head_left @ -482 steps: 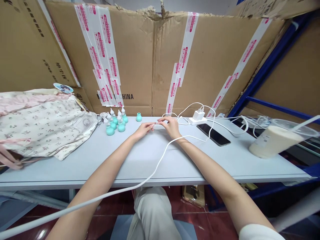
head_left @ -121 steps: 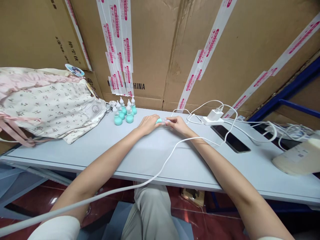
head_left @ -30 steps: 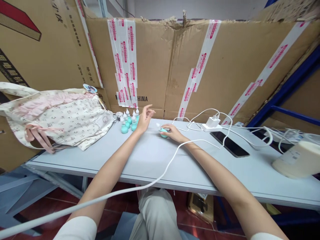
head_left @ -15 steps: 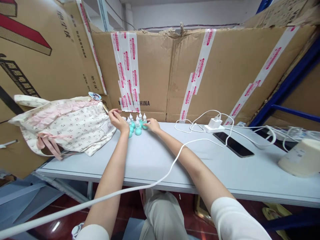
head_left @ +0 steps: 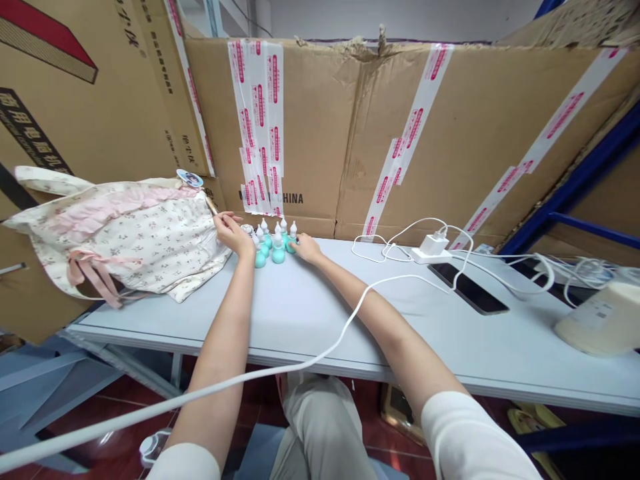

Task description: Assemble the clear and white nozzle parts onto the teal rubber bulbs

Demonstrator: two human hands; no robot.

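Note:
Several small teal squeeze bottles (head_left: 279, 253) with pale pointed tips stand upright in a tight cluster near the back of the table. My right hand (head_left: 307, 248) is at the right edge of the cluster, its fingers closed around the rightmost bottle (head_left: 293, 239). On the other side, my left hand (head_left: 234, 237) hovers near the bottles with its fingers loosely bent and apart, apparently holding nothing. A thin tan stick-like thing (head_left: 211, 205) shows beside its fingertips, against the bag; whether they touch I cannot tell.
A floral cloth bag (head_left: 145, 233) lies at the left of the grey table (head_left: 310, 320). To the right are a charger on a white power strip (head_left: 431, 250), a phone (head_left: 467, 288) and a cream container (head_left: 600, 320). A white cable (head_left: 345, 333) crosses the foreground. Cardboard (head_left: 315, 133) walls the back.
The view has tilted down slightly. My right hand has closed a little more around the rightmost bottle. My left hand stays nearly in place beside the cluster.

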